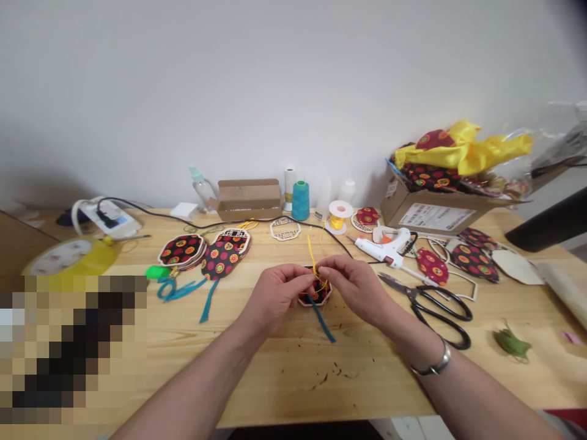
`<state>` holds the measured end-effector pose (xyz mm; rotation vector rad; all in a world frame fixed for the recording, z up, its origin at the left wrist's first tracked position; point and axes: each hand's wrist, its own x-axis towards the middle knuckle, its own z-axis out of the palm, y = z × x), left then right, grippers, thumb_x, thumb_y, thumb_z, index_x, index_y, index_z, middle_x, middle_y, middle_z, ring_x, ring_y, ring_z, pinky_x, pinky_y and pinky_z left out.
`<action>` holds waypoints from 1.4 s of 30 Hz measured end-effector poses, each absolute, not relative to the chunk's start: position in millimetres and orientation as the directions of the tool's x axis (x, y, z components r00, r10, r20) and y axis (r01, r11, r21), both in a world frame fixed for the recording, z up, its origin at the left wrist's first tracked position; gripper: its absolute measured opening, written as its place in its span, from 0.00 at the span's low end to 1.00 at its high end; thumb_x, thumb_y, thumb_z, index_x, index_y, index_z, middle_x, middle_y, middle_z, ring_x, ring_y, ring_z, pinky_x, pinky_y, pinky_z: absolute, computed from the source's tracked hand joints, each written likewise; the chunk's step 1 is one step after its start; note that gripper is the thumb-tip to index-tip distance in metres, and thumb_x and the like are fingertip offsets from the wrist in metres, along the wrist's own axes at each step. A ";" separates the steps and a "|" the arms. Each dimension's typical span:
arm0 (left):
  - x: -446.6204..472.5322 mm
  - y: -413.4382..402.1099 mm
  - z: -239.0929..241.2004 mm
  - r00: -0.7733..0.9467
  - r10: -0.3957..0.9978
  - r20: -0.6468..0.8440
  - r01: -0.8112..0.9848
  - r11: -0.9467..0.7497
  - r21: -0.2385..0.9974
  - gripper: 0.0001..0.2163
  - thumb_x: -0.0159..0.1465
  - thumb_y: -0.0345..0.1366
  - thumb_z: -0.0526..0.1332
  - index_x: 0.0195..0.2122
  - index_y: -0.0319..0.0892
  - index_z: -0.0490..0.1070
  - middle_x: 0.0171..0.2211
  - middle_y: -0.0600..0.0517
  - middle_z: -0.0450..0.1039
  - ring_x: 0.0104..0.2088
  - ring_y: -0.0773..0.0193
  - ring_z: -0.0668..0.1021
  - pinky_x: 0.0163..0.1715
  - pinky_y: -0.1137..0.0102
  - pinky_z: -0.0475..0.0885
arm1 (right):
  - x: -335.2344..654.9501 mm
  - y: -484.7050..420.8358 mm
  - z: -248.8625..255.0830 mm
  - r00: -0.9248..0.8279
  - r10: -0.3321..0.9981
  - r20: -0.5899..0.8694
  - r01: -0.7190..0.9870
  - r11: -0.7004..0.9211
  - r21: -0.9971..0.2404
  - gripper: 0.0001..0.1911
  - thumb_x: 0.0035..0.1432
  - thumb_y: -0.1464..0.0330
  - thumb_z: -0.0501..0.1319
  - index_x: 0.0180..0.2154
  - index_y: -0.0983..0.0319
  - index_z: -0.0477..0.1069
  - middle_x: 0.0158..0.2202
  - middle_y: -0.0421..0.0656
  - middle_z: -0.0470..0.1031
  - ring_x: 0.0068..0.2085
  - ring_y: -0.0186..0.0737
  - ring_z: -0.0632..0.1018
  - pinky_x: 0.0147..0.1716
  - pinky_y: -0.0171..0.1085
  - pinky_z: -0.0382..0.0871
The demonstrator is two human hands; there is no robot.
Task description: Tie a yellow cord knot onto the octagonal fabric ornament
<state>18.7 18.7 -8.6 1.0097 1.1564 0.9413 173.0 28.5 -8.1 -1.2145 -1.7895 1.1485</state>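
Both hands meet over a small octagonal frame [314,297] covered with dark patterned fabric, which lies on the table. A yellow cord [310,247] rises between the fingertips and loops loosely over the fabric. My left hand [279,290] is closed, with thumb and index finger pinching the cord from the left. From the other side my right hand [353,282] pinches the cord as well, its thumb and forefinger together. A teal ribbon [323,321] trails from the frame toward the table's front. The exact shape of the cord at the fingertips is too small to make out.
Black-handled scissors [440,308] lie right of my right hand, below a white glue gun [385,246]. Stacked fabric-covered frames [182,252] sit at the left. A ribbon spool [340,217], teal thread cone [301,200] and cardboard box [431,211] stand along the wall.
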 end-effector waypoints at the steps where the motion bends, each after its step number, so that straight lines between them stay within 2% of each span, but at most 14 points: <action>1: 19.0 19.1 -8.9 0.141 0.956 -0.257 -0.079 0.269 0.960 0.06 0.52 0.34 0.62 0.23 0.37 0.72 0.17 0.56 0.69 0.15 0.76 0.62 0.15 0.78 0.53 | 173.9 28.0 -7.4 -0.324 0.942 0.083 0.417 0.221 -0.882 0.10 0.58 0.66 0.52 0.31 0.62 0.70 0.28 0.40 0.73 0.29 0.32 0.71 0.30 0.32 0.61; 4: 19.4 19.7 -9.7 0.097 0.964 -0.249 -0.102 0.259 0.960 0.05 0.52 0.34 0.62 0.23 0.38 0.72 0.18 0.55 0.71 0.15 0.76 0.64 0.16 0.78 0.56 | 176.2 25.3 -5.8 -0.280 0.952 0.127 0.635 0.283 -0.719 0.14 0.59 0.63 0.51 0.26 0.61 0.68 0.24 0.39 0.71 0.26 0.33 0.68 0.25 0.32 0.57; 6: 19.2 19.7 -9.9 0.080 0.961 -0.266 -0.114 0.274 0.955 0.05 0.51 0.34 0.62 0.24 0.38 0.73 0.19 0.55 0.72 0.16 0.75 0.65 0.16 0.78 0.57 | 176.4 22.2 -5.4 -0.260 0.956 0.135 0.703 0.284 -0.652 0.16 0.59 0.61 0.51 0.23 0.61 0.66 0.21 0.39 0.69 0.23 0.32 0.65 0.22 0.32 0.54; 12: 19.7 18.9 -9.9 0.046 0.956 -0.288 -0.179 0.292 0.940 0.04 0.50 0.34 0.63 0.24 0.38 0.73 0.17 0.57 0.71 0.15 0.75 0.66 0.15 0.78 0.58 | 168.7 8.6 -5.9 -0.355 0.900 0.253 0.653 0.433 -0.621 0.11 0.59 0.65 0.51 0.29 0.60 0.68 0.24 0.39 0.72 0.25 0.31 0.69 0.25 0.31 0.56; 18: 20.5 17.9 -13.4 0.025 0.959 -0.284 -0.215 0.282 0.935 0.06 0.49 0.36 0.64 0.25 0.38 0.74 0.16 0.58 0.68 0.14 0.77 0.60 0.14 0.78 0.52 | 162.8 4.7 -16.1 -0.529 0.761 0.375 0.658 0.647 -0.384 0.11 0.60 0.69 0.49 0.30 0.63 0.68 0.26 0.43 0.72 0.27 0.34 0.70 0.27 0.33 0.56; 21: 18.8 17.9 -14.9 0.067 0.954 -0.291 -0.268 0.298 0.916 0.08 0.50 0.36 0.63 0.27 0.37 0.73 0.18 0.56 0.70 0.14 0.78 0.57 0.14 0.78 0.49 | 163.3 5.2 -18.7 -0.600 0.716 0.358 0.668 0.694 -0.269 0.13 0.60 0.70 0.48 0.30 0.64 0.68 0.26 0.45 0.71 0.27 0.35 0.69 0.26 0.34 0.56; 23: 17.6 18.2 -15.3 0.087 0.951 -0.297 -0.308 0.309 0.900 0.08 0.50 0.37 0.63 0.28 0.37 0.72 0.19 0.55 0.70 0.14 0.78 0.59 0.14 0.78 0.49 | 164.8 5.0 -16.8 -0.634 0.703 0.322 0.659 0.709 -0.250 0.13 0.60 0.70 0.47 0.30 0.63 0.68 0.26 0.45 0.71 0.27 0.36 0.69 0.26 0.34 0.56; 26: 17.2 19.1 -15.7 0.078 0.952 -0.295 -0.348 0.304 0.887 0.08 0.49 0.36 0.64 0.28 0.37 0.72 0.17 0.57 0.66 0.15 0.77 0.62 0.14 0.79 0.52 | 168.6 5.5 -10.0 -0.581 0.726 0.368 0.626 0.688 -0.367 0.12 0.59 0.67 0.50 0.29 0.63 0.69 0.27 0.45 0.70 0.29 0.36 0.69 0.28 0.35 0.58; 28: 17.6 19.8 -16.4 0.067 0.956 -0.286 -0.355 0.290 0.888 0.08 0.49 0.36 0.65 0.27 0.37 0.72 0.17 0.58 0.65 0.16 0.77 0.63 0.15 0.79 0.54 | 171.0 8.1 -5.5 -0.437 0.784 0.440 0.599 0.619 -0.508 0.11 0.58 0.67 0.52 0.29 0.63 0.70 0.28 0.46 0.70 0.31 0.37 0.69 0.31 0.35 0.60; 30: 18.1 20.1 -17.3 0.074 0.957 -0.280 -0.350 0.288 0.891 0.08 0.50 0.36 0.65 0.28 0.37 0.73 0.18 0.58 0.65 0.17 0.76 0.64 0.17 0.79 0.56 | 172.3 12.7 -3.4 -0.295 0.849 0.438 0.550 0.525 -0.649 0.12 0.58 0.67 0.52 0.29 0.64 0.71 0.30 0.46 0.71 0.34 0.37 0.70 0.35 0.36 0.62; 33: 18.8 19.6 -17.7 0.095 0.955 -0.280 -0.319 0.296 0.900 0.08 0.50 0.36 0.65 0.29 0.38 0.73 0.18 0.57 0.67 0.18 0.75 0.65 0.18 0.78 0.57 | 171.3 20.1 -5.0 -0.245 0.933 0.264 0.412 0.347 -0.842 0.12 0.58 0.65 0.52 0.31 0.63 0.72 0.31 0.45 0.73 0.35 0.37 0.71 0.37 0.36 0.63; 36: 19.4 17.8 -15.6 0.092 0.958 -0.272 -0.241 0.286 0.928 0.08 0.50 0.37 0.64 0.28 0.38 0.74 0.14 0.59 0.63 0.15 0.77 0.60 0.15 0.79 0.52 | 168.2 24.1 -8.7 -0.277 0.960 0.035 0.220 0.099 -0.971 0.13 0.56 0.63 0.54 0.31 0.64 0.72 0.30 0.43 0.74 0.32 0.36 0.72 0.33 0.35 0.65; 39: 20.8 15.6 -12.1 0.126 0.956 -0.264 -0.157 0.282 0.947 0.07 0.51 0.37 0.63 0.27 0.38 0.75 0.14 0.58 0.65 0.15 0.77 0.59 0.14 0.78 0.50 | 164.8 23.9 -10.7 -0.270 0.960 -0.081 0.042 -0.073 -0.996 0.13 0.53 0.61 0.57 0.30 0.66 0.70 0.25 0.42 0.72 0.28 0.34 0.72 0.29 0.34 0.66; 42: 22.9 14.1 -9.4 0.191 0.944 -0.269 -0.111 0.293 0.949 0.06 0.52 0.36 0.62 0.26 0.39 0.75 0.19 0.54 0.72 0.16 0.75 0.62 0.15 0.77 0.52 | 162.6 22.5 -10.7 -0.241 0.963 -0.123 -0.027 -0.133 -0.991 0.13 0.50 0.60 0.59 0.27 0.65 0.67 0.20 0.38 0.68 0.22 0.31 0.69 0.23 0.33 0.65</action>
